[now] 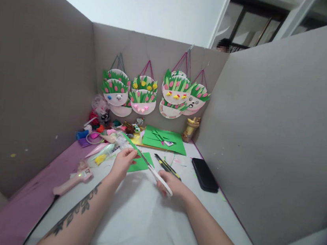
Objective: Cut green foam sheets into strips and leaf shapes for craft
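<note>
A white table point(145, 223) sits inside a booth of plain grey partition boards point(276, 128) on the left, far and right sides. A purple cloth point(32, 197) runs along the table's left edge. Above the far board a white wall and dark shelving show.

The left hand point(122, 164) pinches a piece of green paper point(140, 163) between thumb and fingers, near the middle of the table. The right hand point(172, 185) is closed around the white handles of a pair of scissors point(157, 175), whose blades point far-left onto the green paper, just beside the left hand's fingertips.

On the far board hang paper-plate crafts point(155, 91) with green leaves, pink and yellow dots and little faces, on coloured strings. Below them lies a larger green sheet point(164, 140) with a yellow-lidded jar point(191, 129) to its right. A black phone point(204, 175) lies right of the hands, near the right board, and dark pens point(167, 166) lie between it and the scissors. At far left is a clutter of small coloured craft bits point(99, 130), and a pink glue gun point(73, 181) lies near the left forearm.
</note>
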`<state>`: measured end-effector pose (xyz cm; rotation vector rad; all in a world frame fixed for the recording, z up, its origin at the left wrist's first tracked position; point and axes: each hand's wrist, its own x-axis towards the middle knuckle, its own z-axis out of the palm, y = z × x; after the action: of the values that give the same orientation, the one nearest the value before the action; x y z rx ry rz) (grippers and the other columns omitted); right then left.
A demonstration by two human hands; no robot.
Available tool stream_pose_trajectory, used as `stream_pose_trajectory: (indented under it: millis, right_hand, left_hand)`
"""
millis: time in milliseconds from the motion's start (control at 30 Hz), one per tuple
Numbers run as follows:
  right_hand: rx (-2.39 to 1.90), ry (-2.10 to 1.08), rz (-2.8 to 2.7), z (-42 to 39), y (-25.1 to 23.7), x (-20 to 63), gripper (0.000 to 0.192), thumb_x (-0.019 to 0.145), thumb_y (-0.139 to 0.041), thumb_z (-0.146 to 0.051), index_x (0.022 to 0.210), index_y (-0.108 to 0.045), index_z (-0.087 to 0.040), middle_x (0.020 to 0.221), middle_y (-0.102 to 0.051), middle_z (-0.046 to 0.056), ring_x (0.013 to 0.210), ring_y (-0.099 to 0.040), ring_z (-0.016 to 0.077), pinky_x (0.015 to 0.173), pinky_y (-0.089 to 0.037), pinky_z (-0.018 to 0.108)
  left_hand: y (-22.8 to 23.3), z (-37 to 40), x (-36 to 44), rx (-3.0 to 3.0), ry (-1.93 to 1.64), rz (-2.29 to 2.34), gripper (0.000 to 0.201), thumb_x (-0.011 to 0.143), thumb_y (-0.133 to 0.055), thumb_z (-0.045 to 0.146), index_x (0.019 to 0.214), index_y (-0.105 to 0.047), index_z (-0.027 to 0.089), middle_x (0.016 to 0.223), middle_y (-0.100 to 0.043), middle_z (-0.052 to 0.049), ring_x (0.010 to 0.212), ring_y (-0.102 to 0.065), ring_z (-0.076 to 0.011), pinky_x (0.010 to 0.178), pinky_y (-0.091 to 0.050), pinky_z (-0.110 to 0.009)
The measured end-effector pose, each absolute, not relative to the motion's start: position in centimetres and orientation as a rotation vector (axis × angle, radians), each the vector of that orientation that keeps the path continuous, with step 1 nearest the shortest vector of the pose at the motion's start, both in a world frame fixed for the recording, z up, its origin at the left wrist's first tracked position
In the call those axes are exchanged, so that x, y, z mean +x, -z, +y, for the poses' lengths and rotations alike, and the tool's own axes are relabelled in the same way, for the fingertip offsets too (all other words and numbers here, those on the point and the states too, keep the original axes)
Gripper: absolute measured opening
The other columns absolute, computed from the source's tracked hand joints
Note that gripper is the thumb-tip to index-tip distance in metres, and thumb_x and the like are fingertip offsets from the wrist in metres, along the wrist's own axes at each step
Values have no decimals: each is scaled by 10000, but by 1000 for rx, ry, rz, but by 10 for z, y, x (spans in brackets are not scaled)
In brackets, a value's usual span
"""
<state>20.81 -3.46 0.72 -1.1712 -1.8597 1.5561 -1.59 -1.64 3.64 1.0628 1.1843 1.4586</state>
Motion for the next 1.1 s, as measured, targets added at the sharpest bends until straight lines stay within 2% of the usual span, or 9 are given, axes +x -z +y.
stream_pose_trajectory:
  millis: [300,667,1100]
  right_hand:
    - [-1085,-1623,-1893,-31,-3,211,186,660,-583,-214,778,-440,-202,620,-547,-62,477,-525,79,471,-402,193]
    - [-1180,-1596,-1881,-37,-13,209,154,695,-575,-259,756,-445,-205,482,-508,-79,400,-465,80,409,-325,180]
    - [-1175,-1663,-1751,-30,-3,211,210,593,-602,-224,711,-429,-212,487,-502,-93,371,-455,81,369,-305,190]
  left_hand:
    - [-34,-20,-9,1125,-1377,1148,279,625,-681,424,664,-569,172,672,-636,-17,725,-626,-177,577,-427,-231]
    - [-36,-22,-8,1115,-1360,1135,277,620,-678,413,663,-558,167,687,-627,-21,735,-620,-179,568,-417,-224]
    - [-38,-21,-13,1046,-1397,1165,380,585,-720,484,726,-580,161,705,-610,-6,769,-651,-203,554,-411,-218]
